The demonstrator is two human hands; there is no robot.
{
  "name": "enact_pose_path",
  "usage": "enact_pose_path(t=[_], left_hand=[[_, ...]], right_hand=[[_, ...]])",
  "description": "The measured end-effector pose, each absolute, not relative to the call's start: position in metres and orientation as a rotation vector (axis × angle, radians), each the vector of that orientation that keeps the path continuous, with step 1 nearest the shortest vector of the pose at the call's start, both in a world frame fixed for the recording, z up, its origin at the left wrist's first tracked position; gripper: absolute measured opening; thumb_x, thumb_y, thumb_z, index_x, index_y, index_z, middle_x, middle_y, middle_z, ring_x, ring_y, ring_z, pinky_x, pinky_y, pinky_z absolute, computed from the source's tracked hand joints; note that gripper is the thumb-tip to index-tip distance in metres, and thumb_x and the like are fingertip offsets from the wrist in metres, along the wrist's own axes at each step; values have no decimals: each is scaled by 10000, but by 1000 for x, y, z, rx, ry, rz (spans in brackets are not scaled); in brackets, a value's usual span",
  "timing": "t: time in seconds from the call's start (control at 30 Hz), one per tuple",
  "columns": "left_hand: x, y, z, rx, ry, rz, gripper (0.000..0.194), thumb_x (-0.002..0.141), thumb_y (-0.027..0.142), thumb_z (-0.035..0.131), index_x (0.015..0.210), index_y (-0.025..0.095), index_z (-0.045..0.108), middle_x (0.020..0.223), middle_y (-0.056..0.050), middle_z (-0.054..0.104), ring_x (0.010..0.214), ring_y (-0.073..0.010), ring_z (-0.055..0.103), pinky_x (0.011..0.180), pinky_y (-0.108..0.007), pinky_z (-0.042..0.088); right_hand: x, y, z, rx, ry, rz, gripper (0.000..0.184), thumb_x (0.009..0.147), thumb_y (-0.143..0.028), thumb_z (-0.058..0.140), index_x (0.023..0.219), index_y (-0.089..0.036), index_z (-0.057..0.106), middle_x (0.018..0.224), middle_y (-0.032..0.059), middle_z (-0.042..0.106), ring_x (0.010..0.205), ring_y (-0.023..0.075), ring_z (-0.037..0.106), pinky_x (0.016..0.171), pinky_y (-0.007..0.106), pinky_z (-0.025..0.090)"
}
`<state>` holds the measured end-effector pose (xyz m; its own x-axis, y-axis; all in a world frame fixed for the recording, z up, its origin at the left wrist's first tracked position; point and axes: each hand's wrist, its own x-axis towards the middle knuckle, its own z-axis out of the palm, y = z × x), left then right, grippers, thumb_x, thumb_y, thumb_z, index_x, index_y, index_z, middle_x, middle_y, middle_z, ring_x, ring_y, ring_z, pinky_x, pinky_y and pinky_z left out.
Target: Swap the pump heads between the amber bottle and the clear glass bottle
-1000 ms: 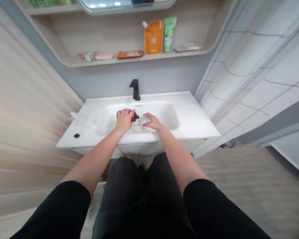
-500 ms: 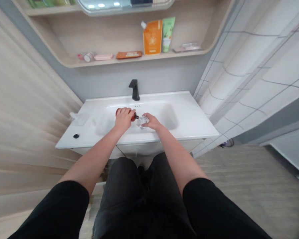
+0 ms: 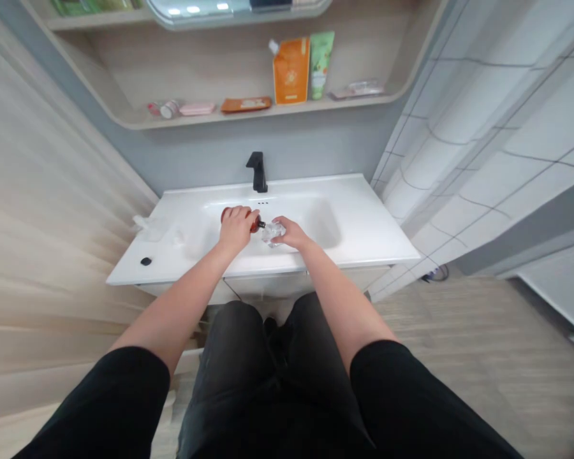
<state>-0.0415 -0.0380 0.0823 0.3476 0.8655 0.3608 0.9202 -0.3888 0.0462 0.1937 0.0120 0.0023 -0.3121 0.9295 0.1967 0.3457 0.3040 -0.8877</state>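
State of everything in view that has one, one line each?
left hand: closed around amber bottle
amber bottle: nearly level, neck toward clear glass vessel
right hand: closed on clear glass vessel
clear glass vessel: held over white basin, contents unclear
black faucet: no water stream visible
orange pouch: upright on shelf
green tube: upright beside pouch

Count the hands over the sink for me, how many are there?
2. The left hand grips a small brown bottle, and the right hand holds a clear glass object; both are over the white sink. No others show.
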Motion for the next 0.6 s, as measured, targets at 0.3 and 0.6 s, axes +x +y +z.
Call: enact_pose_path(t=[0.3, 0.6], left_hand=[[-40, -37, 77, -2430, -1676, -545, 550, 993, 161, 555, 1506, 281, 713, 1434, -198, 702, 1426, -421, 545, 1212, -606, 348], [-48, -19, 51, -2264, -2263, -1104, 810, 714, 282, 965, 1459, 262, 646, 1407, -127, 773, 1290, -356, 732, 1128, -469, 555]], right_hand=[[194, 13, 0, -1104, -1812, 1009, 651, 572, -296, 926, 1170, -278, 670, 1075, -22, 750, 1021, 262, 692, 1009, 407, 553], [193, 18, -7, -1014, -1719, 1137, 657, 565, -362, 842, 1159, -276, 575, 1020, -32, 642, 958, 236, 622, 920, 381, 549]])
